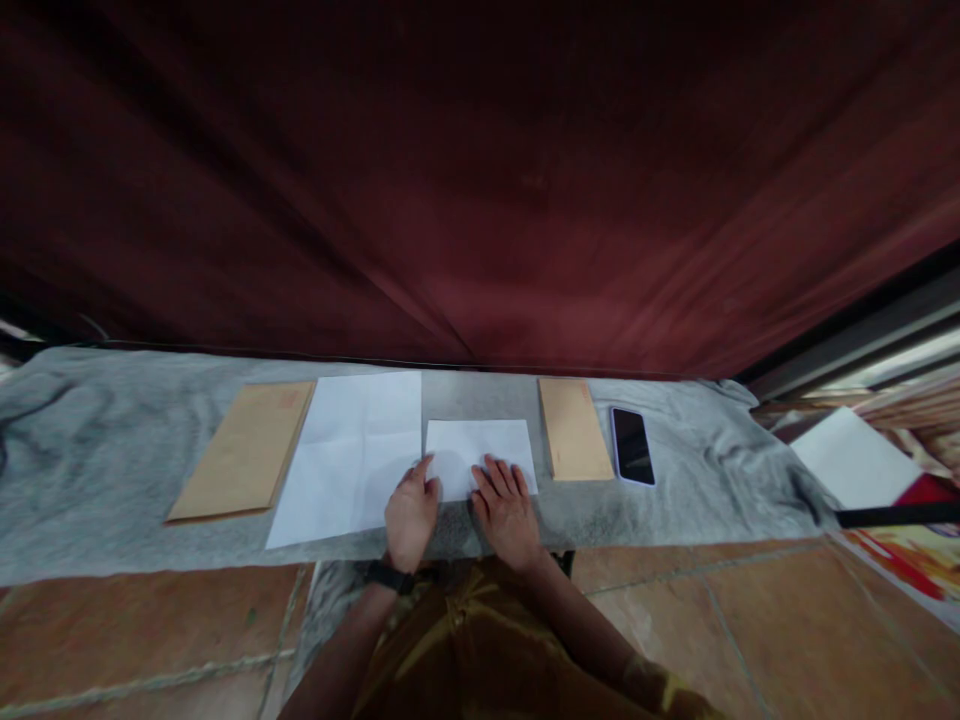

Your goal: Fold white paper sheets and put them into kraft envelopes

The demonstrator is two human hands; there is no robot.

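A small white sheet of paper [480, 440], apparently folded, lies on the grey cloth in front of me. At its lower left edge is my left hand [409, 520], with a dark band on the wrist. The index finger and thumb close on that edge while the other fingers curl under. My right hand [510, 515] rests flat on the lower right part of the same paper, fingers spread and holding nothing. Just left of it lies a larger white sheet [356, 450] with faint crease lines; my left hand overlaps its right side.
A large brown envelope [244, 450] is at the left. On the right are a narrower brown envelope [574, 430] and a phone [634, 446] with a dark screen. A dark red curtain [480, 200] hangs behind the cloth-covered surface [705, 460]. Tiled floor [765, 620] shows below.
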